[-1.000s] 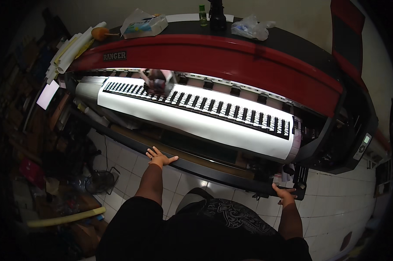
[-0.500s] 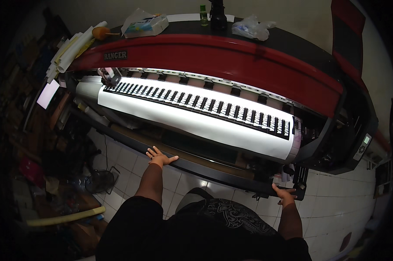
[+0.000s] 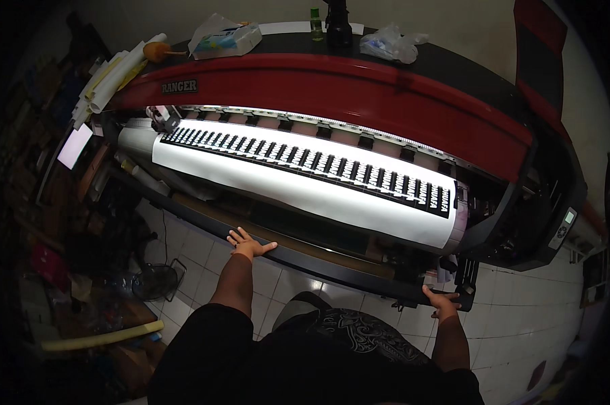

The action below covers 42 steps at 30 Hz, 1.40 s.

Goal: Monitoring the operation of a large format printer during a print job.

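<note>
Hands [image 3: 249, 246] [image 3: 444, 304] spread wide on black bar [image 3: 318, 266] — unmoved, carriage [image 3: 163, 119] now farther left on red printer [image 3: 332, 84]

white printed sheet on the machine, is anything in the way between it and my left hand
Yes: seen from above, the dark bar, on which the left hand rests, and the brown tube just beyond it lie between that hand and the white printed sheet. Nothing visible covers the sheet's near edge.
</note>
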Tool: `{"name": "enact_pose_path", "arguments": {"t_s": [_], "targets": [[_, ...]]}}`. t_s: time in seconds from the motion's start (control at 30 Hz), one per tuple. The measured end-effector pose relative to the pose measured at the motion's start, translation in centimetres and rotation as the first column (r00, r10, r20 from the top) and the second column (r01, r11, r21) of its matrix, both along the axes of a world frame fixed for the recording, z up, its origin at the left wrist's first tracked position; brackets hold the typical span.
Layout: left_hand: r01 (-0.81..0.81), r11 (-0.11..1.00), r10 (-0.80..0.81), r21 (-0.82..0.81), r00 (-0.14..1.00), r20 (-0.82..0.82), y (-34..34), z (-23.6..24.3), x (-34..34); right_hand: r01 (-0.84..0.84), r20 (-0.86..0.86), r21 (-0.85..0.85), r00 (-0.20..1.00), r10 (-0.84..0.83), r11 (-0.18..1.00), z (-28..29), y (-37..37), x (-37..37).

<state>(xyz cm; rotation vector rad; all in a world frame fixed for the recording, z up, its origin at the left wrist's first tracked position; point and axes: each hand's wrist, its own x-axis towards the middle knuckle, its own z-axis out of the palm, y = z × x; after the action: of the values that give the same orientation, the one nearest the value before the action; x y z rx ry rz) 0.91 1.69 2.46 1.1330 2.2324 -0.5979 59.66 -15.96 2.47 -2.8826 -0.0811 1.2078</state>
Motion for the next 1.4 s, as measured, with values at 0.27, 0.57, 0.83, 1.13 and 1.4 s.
{"name": "enact_pose_path", "arguments": {"t_s": [0.27, 0.57, 0.83, 1.13, 1.4], "targets": [[-0.024, 0.999, 0.024, -0.04, 1.0, -0.021, 0.4, 0.2, 0.3, -0.01, 0.038, -0.001, 0.999, 0.01, 1.0, -0.4, -0.2, 0.1], [-0.024, 0.999, 0.024, -0.022, 1.0, -0.007, 0.2, 0.6, 0.4, -0.024, 0.015, -0.061, 1.0, 0.025, 0.998, -0.3, 0.0, 0.2], [-0.033, 0.999, 0.033, -0.032, 0.999, 0.001, 0.2, 1.2, 0.8, -0.001, 0.025, -0.024, 1.0, 0.002, 1.0, -0.6, -0.2, 0.4], [-0.027, 0.999, 0.027, -0.026, 1.0, -0.005, 0.1, 0.9, 0.5, 0.022, 0.027, -0.007, 0.999, -0.021, 1.0, -0.3, -0.1, 0.2], [-0.037, 0.999, 0.036, -0.035, 0.999, -0.014, 0.1, 1.3, 0.6, 0.014, -0.015, 0.012, 1.0, -0.014, 1.0, 0.5, 0.0, -0.2]]}}
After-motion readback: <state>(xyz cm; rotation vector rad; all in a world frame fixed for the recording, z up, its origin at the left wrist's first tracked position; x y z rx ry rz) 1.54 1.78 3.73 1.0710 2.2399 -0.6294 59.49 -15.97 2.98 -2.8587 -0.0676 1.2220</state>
